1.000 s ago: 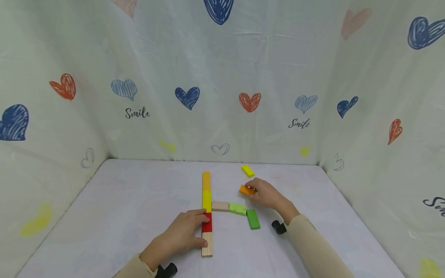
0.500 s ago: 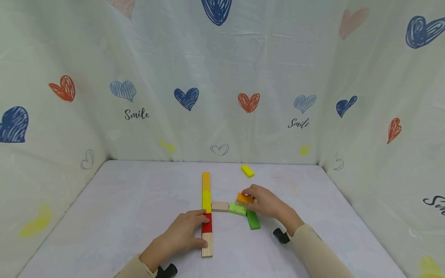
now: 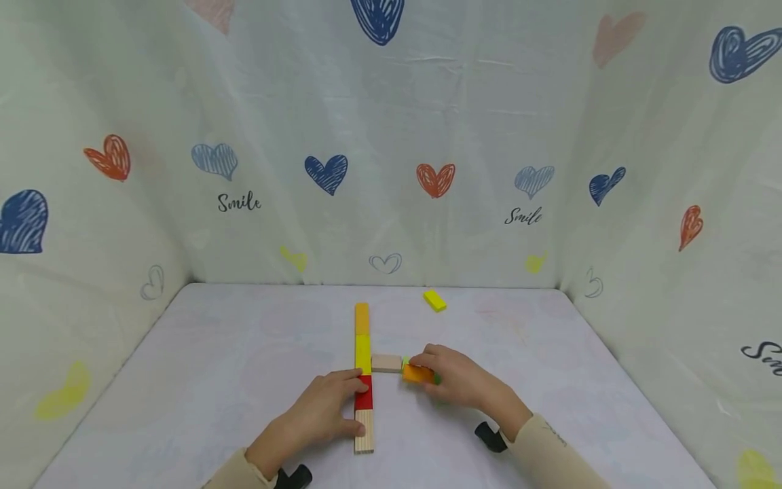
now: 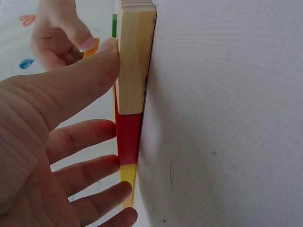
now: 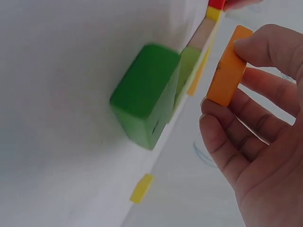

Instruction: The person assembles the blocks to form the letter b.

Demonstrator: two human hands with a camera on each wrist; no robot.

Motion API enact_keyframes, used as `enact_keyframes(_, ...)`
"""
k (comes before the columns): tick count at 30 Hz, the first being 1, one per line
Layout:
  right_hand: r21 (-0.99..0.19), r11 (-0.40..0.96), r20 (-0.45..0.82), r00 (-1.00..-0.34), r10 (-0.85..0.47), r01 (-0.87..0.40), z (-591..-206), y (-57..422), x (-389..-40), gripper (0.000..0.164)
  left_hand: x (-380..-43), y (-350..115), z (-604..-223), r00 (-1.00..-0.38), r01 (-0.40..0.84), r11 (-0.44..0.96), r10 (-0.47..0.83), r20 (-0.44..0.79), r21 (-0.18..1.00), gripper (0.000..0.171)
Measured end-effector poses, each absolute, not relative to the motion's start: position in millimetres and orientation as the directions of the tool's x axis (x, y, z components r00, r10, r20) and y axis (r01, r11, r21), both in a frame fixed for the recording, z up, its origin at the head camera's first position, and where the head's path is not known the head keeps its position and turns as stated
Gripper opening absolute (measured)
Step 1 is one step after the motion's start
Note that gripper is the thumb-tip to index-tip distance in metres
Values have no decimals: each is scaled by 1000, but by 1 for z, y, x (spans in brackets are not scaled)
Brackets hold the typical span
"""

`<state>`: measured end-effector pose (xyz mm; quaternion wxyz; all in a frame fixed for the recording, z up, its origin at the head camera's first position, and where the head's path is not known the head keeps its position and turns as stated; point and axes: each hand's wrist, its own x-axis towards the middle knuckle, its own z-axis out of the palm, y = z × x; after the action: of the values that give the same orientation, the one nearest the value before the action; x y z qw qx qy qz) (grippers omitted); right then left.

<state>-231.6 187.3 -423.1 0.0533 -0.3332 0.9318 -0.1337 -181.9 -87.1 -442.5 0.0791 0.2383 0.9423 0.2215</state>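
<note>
My right hand (image 3: 463, 380) pinches an orange wooden block (image 5: 227, 71) between thumb and fingers, held above the table near a light green block (image 5: 188, 71) and a dark green block (image 5: 147, 85). In the head view the hand and orange block mostly cover both green ones. My left hand (image 3: 320, 411) rests with extended fingers along a straight row: a plain wood block (image 3: 364, 441), a red block (image 3: 365, 399), a yellow block (image 3: 363, 350) and a far orange-yellow block (image 3: 362, 318). Its thumb touches the plain one. A pale wood block (image 3: 387, 364) branches rightward from the row.
A loose yellow block (image 3: 435, 300) lies toward the table's back edge. The white table (image 3: 244, 339) is enclosed by hanging sheets (image 3: 391, 224) printed with hearts. A black wrist-camera piece (image 3: 491, 437) sits under the right wrist.
My right hand has brought the orange block nearer and leftward, from beyond the green blocks to above them. The left hand and the row have stayed in place.
</note>
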Motion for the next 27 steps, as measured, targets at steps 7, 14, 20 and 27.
enact_keyframes(7, -272, 717, -30, -739, -673, -642, -419, 177, -218, 34, -181, -87, -440, -876, 408, 790, 479, -46, 458, 60)
enact_keyframes(14, -275, 694, -74, -705, -706, -666, -419, 168, -202, 33, -182, -88, -441, -875, 410, 788, 481, -45, 459, 59)
enact_keyframes(20, -254, 629, -54, -639, -767, -734, -424, 162, -194, 32, -183, -88, -442, -870, 422, 779, 492, -35, 464, 57)
enact_keyframes(27, -279, 607, -98, -607, -789, -744, -430, 156, -188, 33, -183, -89, -443, -868, 427, 776, 496, -32, 465, 58)
